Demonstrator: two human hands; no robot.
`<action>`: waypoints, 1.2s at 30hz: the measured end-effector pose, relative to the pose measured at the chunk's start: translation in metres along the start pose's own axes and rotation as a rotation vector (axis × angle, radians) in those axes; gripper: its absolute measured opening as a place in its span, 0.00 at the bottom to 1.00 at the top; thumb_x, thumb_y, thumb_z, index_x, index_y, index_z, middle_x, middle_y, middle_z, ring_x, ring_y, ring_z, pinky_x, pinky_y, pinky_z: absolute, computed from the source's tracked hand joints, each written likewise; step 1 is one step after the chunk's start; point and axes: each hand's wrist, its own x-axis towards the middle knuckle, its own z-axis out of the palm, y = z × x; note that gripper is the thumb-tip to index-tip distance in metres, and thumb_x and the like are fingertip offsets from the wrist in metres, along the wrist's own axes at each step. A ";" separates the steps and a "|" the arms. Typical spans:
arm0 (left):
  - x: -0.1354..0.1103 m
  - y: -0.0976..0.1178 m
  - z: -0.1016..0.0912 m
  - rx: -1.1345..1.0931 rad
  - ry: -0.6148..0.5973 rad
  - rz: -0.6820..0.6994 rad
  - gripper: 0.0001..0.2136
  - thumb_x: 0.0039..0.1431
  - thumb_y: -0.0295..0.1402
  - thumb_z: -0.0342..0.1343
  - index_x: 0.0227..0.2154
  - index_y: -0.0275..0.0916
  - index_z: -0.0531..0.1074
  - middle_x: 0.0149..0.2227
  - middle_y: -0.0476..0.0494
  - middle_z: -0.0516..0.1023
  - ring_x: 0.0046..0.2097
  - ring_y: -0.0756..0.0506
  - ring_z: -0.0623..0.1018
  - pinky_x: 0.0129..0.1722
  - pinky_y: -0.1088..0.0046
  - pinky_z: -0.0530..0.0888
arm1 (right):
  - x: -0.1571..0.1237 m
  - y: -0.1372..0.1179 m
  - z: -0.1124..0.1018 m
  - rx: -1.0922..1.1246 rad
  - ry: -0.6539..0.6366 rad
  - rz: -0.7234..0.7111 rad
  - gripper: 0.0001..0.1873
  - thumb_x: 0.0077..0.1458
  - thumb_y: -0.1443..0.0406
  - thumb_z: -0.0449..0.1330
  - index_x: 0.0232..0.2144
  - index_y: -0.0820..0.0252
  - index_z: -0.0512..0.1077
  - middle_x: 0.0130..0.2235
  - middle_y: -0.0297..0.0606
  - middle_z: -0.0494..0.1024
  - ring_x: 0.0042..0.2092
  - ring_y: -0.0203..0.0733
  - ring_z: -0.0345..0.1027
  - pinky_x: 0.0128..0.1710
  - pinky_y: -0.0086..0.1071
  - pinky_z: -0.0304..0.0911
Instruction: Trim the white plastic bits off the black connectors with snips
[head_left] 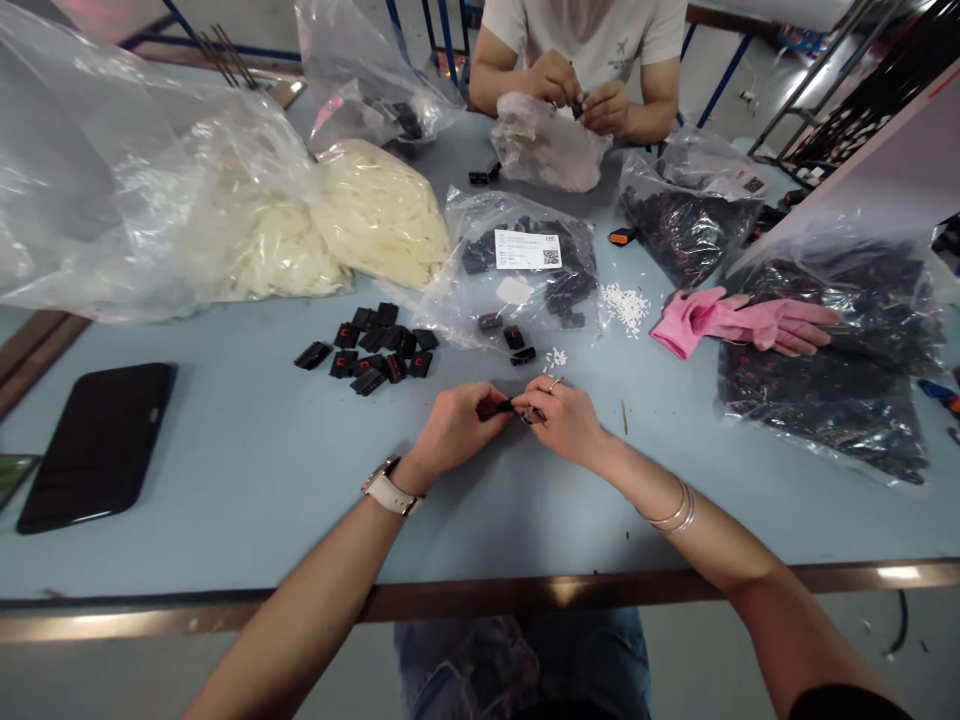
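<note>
My left hand (456,428) and my right hand (564,418) meet just above the light blue table (247,470). The left hand's fingers are closed on a small black plastic connector (498,406). The right hand pinches a small part I cannot make out against the connector's end. A ring shows on a right finger, a watch on the left wrist. A pile of several black connectors with red marks (373,350) lies to the left beyond my hands. A few loose connectors (513,342) and small white bits (556,358) lie just beyond them.
A black phone (101,442) lies at the left. Clear bags hold white parts (379,212) and black parts (534,262) (832,380). A pink glove (739,322) lies at the right. Across the table another person's hands (581,98) work on a small part.
</note>
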 end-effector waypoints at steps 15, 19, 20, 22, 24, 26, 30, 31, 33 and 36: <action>0.001 -0.003 0.000 -0.031 0.005 0.019 0.03 0.51 0.32 0.60 0.26 0.40 0.72 0.26 0.49 0.78 0.27 0.48 0.75 0.28 0.72 0.69 | -0.005 -0.001 0.002 0.571 0.425 0.138 0.33 0.65 0.48 0.37 0.30 0.59 0.74 0.26 0.36 0.71 0.28 0.36 0.64 0.30 0.32 0.62; 0.001 -0.002 0.000 -0.039 -0.004 0.017 0.02 0.51 0.31 0.60 0.27 0.40 0.73 0.26 0.49 0.78 0.27 0.48 0.74 0.28 0.72 0.69 | -0.006 -0.001 0.008 0.617 0.388 0.188 0.32 0.63 0.44 0.40 0.26 0.58 0.70 0.20 0.31 0.63 0.21 0.32 0.56 0.23 0.29 0.55; 0.001 -0.002 -0.001 -0.039 -0.007 0.014 0.02 0.51 0.31 0.60 0.27 0.40 0.73 0.26 0.49 0.78 0.27 0.48 0.74 0.29 0.72 0.69 | -0.006 -0.002 0.008 0.615 0.385 0.186 0.32 0.63 0.44 0.40 0.26 0.58 0.70 0.20 0.30 0.62 0.21 0.32 0.56 0.23 0.28 0.54; 0.001 -0.001 -0.001 -0.033 -0.011 0.008 0.02 0.51 0.31 0.60 0.27 0.39 0.73 0.26 0.49 0.78 0.27 0.49 0.74 0.29 0.73 0.68 | -0.005 -0.002 0.010 0.615 0.381 0.178 0.31 0.63 0.45 0.40 0.27 0.58 0.70 0.20 0.31 0.63 0.22 0.32 0.57 0.22 0.28 0.53; 0.001 0.000 -0.002 -0.032 -0.014 0.004 0.03 0.52 0.31 0.59 0.27 0.39 0.73 0.26 0.49 0.78 0.27 0.49 0.74 0.29 0.73 0.68 | -0.005 -0.002 0.011 0.616 0.384 0.176 0.29 0.64 0.46 0.42 0.27 0.58 0.70 0.20 0.31 0.64 0.22 0.33 0.58 0.22 0.27 0.53; 0.001 0.000 -0.002 -0.035 -0.020 -0.001 0.03 0.52 0.32 0.59 0.27 0.39 0.73 0.26 0.49 0.78 0.27 0.49 0.74 0.29 0.74 0.67 | -0.005 -0.001 0.011 0.613 0.385 0.172 0.28 0.64 0.47 0.43 0.28 0.58 0.70 0.20 0.31 0.64 0.23 0.33 0.59 0.22 0.27 0.54; 0.000 0.001 -0.003 -0.038 -0.026 -0.003 0.03 0.52 0.32 0.59 0.27 0.38 0.73 0.26 0.49 0.78 0.27 0.49 0.73 0.29 0.74 0.67 | -0.004 -0.002 0.010 0.585 0.379 0.146 0.27 0.64 0.49 0.43 0.28 0.58 0.70 0.19 0.31 0.64 0.23 0.34 0.61 0.23 0.28 0.55; 0.000 0.000 -0.003 -0.038 -0.027 -0.002 0.03 0.52 0.32 0.59 0.27 0.38 0.73 0.26 0.49 0.78 0.27 0.49 0.73 0.29 0.74 0.67 | -0.004 -0.003 0.009 0.577 0.381 0.136 0.26 0.65 0.50 0.43 0.27 0.58 0.70 0.19 0.31 0.64 0.23 0.34 0.61 0.24 0.28 0.55; 0.000 0.000 -0.002 -0.038 -0.026 -0.001 0.04 0.52 0.32 0.59 0.26 0.38 0.73 0.26 0.49 0.78 0.27 0.49 0.73 0.29 0.73 0.67 | -0.003 -0.004 0.008 0.556 0.387 0.112 0.25 0.65 0.51 0.43 0.27 0.58 0.70 0.20 0.31 0.64 0.23 0.34 0.60 0.25 0.28 0.56; 0.000 -0.002 -0.001 -0.032 -0.021 -0.005 0.04 0.52 0.33 0.59 0.26 0.39 0.73 0.26 0.49 0.78 0.28 0.49 0.73 0.29 0.73 0.67 | -0.003 -0.007 0.005 0.523 0.391 0.083 0.24 0.65 0.53 0.43 0.26 0.58 0.69 0.20 0.30 0.64 0.23 0.33 0.59 0.27 0.28 0.57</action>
